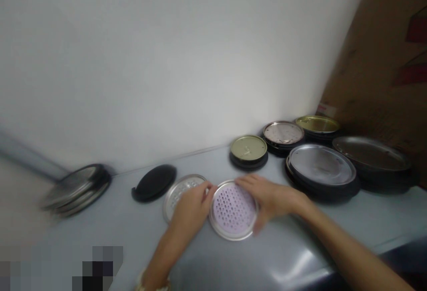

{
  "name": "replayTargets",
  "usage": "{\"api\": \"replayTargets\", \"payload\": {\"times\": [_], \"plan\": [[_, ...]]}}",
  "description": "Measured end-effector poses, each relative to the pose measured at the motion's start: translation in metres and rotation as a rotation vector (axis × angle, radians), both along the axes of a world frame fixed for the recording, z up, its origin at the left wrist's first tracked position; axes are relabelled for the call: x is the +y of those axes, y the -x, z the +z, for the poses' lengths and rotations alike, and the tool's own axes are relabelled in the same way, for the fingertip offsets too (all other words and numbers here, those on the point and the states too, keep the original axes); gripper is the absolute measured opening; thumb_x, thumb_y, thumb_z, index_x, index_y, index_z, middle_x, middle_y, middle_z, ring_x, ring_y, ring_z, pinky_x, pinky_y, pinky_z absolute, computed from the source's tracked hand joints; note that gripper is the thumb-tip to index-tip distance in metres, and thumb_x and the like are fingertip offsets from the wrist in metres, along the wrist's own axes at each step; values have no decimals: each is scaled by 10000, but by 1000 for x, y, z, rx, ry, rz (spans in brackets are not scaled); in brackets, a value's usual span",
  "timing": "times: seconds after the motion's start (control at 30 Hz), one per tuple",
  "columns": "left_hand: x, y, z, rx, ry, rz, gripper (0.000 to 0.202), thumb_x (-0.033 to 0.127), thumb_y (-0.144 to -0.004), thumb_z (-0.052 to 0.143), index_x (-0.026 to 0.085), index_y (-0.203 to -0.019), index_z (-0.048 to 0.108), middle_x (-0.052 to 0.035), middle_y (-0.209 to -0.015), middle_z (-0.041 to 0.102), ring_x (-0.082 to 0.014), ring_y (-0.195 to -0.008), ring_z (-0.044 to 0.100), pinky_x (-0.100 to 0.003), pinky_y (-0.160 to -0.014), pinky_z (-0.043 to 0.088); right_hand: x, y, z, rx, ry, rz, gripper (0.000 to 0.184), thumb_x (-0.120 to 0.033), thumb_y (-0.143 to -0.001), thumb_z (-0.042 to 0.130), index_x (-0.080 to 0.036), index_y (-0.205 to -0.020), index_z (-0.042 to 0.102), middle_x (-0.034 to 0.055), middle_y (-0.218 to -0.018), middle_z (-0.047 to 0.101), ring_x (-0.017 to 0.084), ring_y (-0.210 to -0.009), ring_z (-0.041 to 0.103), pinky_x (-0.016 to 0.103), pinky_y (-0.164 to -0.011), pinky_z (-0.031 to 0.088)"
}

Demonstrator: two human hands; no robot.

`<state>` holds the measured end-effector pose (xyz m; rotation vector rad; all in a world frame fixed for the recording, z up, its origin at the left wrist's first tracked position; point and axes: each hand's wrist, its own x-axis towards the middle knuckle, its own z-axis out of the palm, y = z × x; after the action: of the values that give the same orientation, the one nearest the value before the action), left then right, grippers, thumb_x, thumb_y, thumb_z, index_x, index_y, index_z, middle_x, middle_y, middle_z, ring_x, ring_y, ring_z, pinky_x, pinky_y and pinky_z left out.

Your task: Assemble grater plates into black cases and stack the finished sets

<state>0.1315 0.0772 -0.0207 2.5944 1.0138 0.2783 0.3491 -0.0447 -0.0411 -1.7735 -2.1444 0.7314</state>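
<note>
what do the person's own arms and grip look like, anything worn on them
The left grip and right grip are bare human hands, without gloves. Neither the left forearm nor the right forearm shows a sleeve or cable. A pale yellowish band is worn on the left forearm, its details blurred.
</note>
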Motion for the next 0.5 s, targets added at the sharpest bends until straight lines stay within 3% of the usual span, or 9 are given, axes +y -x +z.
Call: {"api": "replayTargets", "payload": {"times": [0.1, 0.27, 0.4, 0.5], "plan": [[14, 9, 9, -22, -43, 95, 355, 405, -942, 434, 201, -798, 686, -29, -671, 654, -189, -634, 571, -288, -611, 316, 0, 1, 0, 17, -14, -3, 1279, -560, -484, 892, -55, -1515, 329, 222, -1506, 397, 375, -1377, 354, 464, -1166, 283], [21, 17, 13, 89, -65, 62, 373, 453, -919, 456, 212, -788, 708, -33, -690, 675, -200, -675, 608, -278, -610, 342, -1, 1, -1, 35, -10, -6, 1278, -574, -487, 888, -70, -1520, 327, 228, -1521, 376, 394, -1390, 334, 492, -1166, 268], [25, 20, 10, 232, -101, 244, 313, 419, -921, 477, 211, -904, 711, -83, -818, 734, -246, -777, 674, -289, -653, 378, -2, 0, 0, 62, 5, -14, 1292, -613, -508, 870, -53, -1527, 305, 236, -1522, 372, 401, -1395, 324, 497, -1171, 261], [27, 23, 5, 285, -86, 187, 302, 450, -894, 532, 201, -825, 690, -99, -844, 741, -263, -817, 681, -300, -678, 393, -3, 0, 3, 94, 16, -33, 1250, -636, -546, 846, -74, -1528, 315, 222, -1509, 394, 395, -1388, 337, 497, -1177, 247]]}}
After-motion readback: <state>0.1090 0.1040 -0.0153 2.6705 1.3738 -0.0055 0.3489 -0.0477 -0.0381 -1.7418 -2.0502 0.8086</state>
